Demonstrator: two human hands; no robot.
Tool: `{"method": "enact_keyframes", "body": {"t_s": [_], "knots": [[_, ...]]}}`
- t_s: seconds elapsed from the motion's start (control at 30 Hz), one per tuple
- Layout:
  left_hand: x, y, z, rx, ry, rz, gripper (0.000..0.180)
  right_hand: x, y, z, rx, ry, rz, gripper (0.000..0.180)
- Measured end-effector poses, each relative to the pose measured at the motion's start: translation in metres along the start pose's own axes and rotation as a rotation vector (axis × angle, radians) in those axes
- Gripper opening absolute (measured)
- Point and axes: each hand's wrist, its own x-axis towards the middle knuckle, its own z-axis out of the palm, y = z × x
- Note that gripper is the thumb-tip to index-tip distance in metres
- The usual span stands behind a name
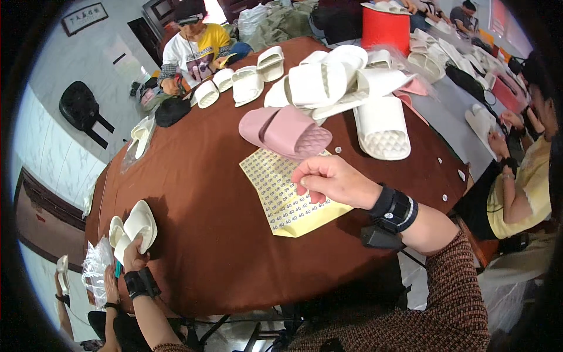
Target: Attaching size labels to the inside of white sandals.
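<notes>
Gripping white slippers (141, 222) near the toppled pair's edge with left hand (135, 256), seemingly for steadiness; pinching right hand (337, 183) fingertips together, cannot tell on what, over yellow label sheet (282, 204), probably laid for reach, below pink slipper (286, 132) just beyond fingertips.

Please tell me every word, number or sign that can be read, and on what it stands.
I do not copy print out; it stands on these:
Yellow sheet: rows of one repeated dark number, clear in the near rows, tiny in the far ones.
Wall sign: dark characters, too small to read surely.
White-and-yellow shirt: lettering, too blurred to read.
</notes>
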Motion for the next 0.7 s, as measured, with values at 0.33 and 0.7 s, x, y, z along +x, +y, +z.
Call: {"method": "enact_keyframes", "body": {"t_s": [0.33,0.7], "knots": [[-0.073,0.010,0.058,-0.190,-0.195,-0.071,0.023,-0.005,0.004,-0.002,-0.008,0.033,0.012,0.016],[-0.188,0.013,0.138,-0.445,-0.326,-0.217,0.032,0.005,0.008,-0.002,-0.021,-0.011,0.024,0.026]]}}
